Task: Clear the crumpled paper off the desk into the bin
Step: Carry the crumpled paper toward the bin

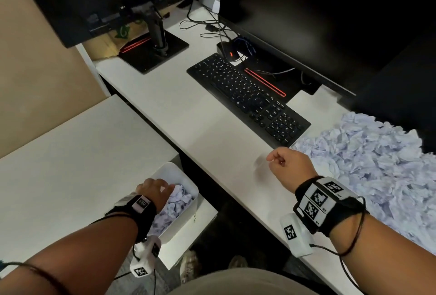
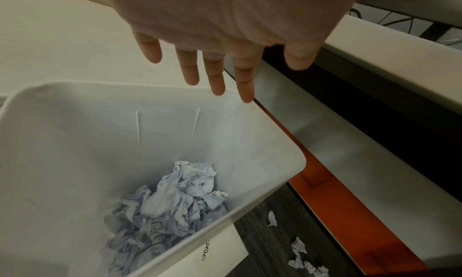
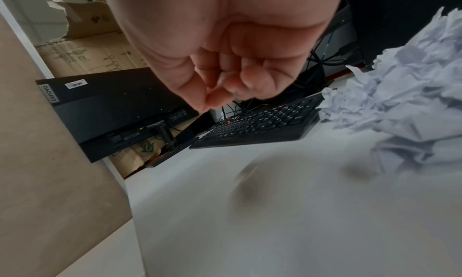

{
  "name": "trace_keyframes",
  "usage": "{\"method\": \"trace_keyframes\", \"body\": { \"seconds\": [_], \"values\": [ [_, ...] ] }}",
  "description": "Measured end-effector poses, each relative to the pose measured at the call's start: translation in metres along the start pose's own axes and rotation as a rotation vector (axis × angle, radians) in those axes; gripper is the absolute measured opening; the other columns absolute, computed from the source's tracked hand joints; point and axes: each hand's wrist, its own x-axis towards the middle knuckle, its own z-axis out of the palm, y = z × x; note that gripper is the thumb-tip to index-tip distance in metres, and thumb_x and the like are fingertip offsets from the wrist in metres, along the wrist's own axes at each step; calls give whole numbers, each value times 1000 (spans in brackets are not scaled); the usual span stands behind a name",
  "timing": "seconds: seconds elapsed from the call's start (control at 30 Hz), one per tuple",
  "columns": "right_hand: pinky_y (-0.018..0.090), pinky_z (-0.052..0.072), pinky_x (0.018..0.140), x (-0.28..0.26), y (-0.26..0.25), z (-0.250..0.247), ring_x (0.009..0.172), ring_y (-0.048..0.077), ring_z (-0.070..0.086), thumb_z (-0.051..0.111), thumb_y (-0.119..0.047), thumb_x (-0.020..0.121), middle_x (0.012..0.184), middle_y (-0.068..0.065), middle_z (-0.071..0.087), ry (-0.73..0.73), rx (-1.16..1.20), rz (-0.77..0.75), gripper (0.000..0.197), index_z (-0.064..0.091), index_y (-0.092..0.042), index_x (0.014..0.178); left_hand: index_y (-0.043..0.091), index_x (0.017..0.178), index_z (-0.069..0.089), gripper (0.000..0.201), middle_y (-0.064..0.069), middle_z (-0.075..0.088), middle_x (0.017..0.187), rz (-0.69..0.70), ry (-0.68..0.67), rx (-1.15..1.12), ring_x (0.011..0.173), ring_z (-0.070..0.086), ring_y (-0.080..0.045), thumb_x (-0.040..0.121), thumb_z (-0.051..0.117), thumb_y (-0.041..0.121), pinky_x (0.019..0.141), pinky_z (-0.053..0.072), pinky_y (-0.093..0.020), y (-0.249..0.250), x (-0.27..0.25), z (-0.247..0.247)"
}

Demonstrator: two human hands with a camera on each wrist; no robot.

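Left hand (image 1: 154, 192) at lower left of the head view, forearm reaching forward, fingers (image 2: 191, 68) straight and spread, pointing down, holding nothing. Right hand (image 1: 289, 164) at lower right, wrist bent, fingers (image 3: 252, 79) curled into the palm, thumb against them, nothing inside.

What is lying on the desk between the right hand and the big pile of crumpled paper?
Nothing: in the head view the desk is bare between the right hand and the pile of crumpled paper. The right wrist view agrees.
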Motion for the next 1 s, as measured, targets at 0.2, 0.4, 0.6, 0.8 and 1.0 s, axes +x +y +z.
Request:
{"method": "trace_keyframes", "body": {
  "seconds": [0.2, 0.4, 0.6, 0.8, 1.0],
  "values": [
    [22, 43, 65, 3, 10, -10, 73, 14, 54, 54, -9, 87, 76, -5, 57, 8, -13, 25, 15, 61, -22, 87, 33, 119, 54, 33, -1, 42, 137, 39, 144, -76, 124, 41, -28, 88, 57, 40, 102, 37, -38, 26, -4, -20],
    [17, 39, 57, 4, 20, -19, 69, 12, 52, 53, -7, 85, 73, -9, 54, 2, 0, 12, 16, 61, -21, 87, 26, 106, 63, 23, 0, 52, 124, 246, 382, -236, 116, 44, -27, 83, 62, 23, 94, 38, -35, 86, -19, -45],
    [22, 41, 68, 1, 38, -36, 78, 15, 54, 53, -10, 85, 80, -6, 56, 5, -49, 70, 15, 60, -22, 90, 31, 106, 60, 22, 4, 48, 122, 508, 296, -200, 118, 38, -21, 84, 59, 26, 98, 31, -36, 157, -34, -57],
    [26, 44, 78, -5, 71, -55, 98, 22, 57, 58, -24, 86, 109, 3, 59, -118, -278, 294, 26, 57, -26, 111, 29, 106, 60, 21, 4, 51, 120, 682, 156, -37, 117, 41, -21, 86, 58, 28, 99, 34, -35, 223, -46, -47],
    [31, 50, 88, -20, 95, -40, 110, 26, 56, 55, -22, 85, 125, 8, 51, -203, -337, 268, 47, 49, -30, 131, 26, 120, 54, 41, 0, 48, 126, 820, -21, 62, 120, 43, -21, 81, 65, 28, 102, 37, -32, 270, -58, -23]
  ]
}}
